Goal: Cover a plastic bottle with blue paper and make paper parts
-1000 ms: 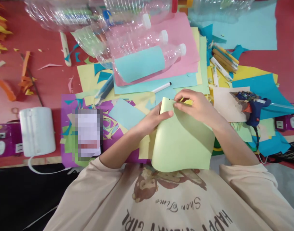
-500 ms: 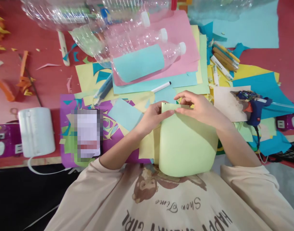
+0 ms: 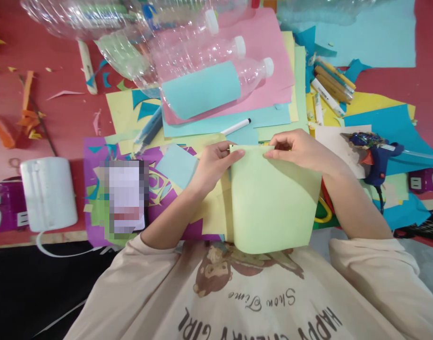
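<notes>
Left hand (image 3: 216, 163): pinches pale green paper (image 3: 273, 203) by its upper left corner
Right hand (image 3: 296, 148): pinches its top edge, elbow out
Pale green paper: curves down before the shirt (image 3: 258, 302)
Beyond: white marker (image 3: 235, 126), plastic bottle (image 3: 252, 76)

A red tabletop (image 3: 65, 115) carries a white case (image 3: 49, 193) and, farther back, loose orange scraps (image 3: 27, 92). A purple paper sheet (image 3: 193, 231) lies just beside the case.
</notes>
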{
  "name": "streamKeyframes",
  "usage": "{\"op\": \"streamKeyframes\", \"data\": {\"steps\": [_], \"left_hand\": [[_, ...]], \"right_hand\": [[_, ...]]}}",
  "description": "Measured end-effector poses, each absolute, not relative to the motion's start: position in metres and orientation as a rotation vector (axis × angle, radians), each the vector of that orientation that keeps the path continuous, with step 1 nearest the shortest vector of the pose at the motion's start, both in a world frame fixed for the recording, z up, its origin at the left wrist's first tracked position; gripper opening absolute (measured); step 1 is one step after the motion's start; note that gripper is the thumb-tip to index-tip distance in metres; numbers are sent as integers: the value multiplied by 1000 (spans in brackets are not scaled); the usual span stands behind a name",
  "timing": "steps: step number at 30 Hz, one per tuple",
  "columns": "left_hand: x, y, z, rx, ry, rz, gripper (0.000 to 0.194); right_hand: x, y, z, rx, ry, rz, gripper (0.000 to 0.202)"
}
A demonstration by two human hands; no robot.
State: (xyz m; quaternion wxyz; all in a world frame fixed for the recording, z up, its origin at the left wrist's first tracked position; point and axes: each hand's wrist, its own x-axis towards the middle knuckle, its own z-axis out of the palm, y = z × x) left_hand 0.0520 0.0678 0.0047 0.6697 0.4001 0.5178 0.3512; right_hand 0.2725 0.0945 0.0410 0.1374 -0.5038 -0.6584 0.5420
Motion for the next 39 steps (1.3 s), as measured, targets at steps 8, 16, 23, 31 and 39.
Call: {"op": "streamKeyframes", "data": {"steps": [8, 16, 23, 31, 39], "left_hand": [[49, 71, 0, 1030, 1282, 812, 30], [42, 76, 2, 1104, 1301, 681, 24], [39, 77, 7, 1181, 1305, 466, 22], [40, 76, 6, 1173, 1310, 493, 19], [39, 77, 6, 1119, 1255, 575, 18]], "right_hand": [[273, 92, 31, -1413, -1945, 1461, 31], [292, 61, 61, -1611, -2326, 607, 23], [335, -27, 56, -2155, -2547, 229, 32], [348, -51, 27, -2154, -2207, 387, 54], [370, -45, 70, -1938, -2046, 587, 61]]}}
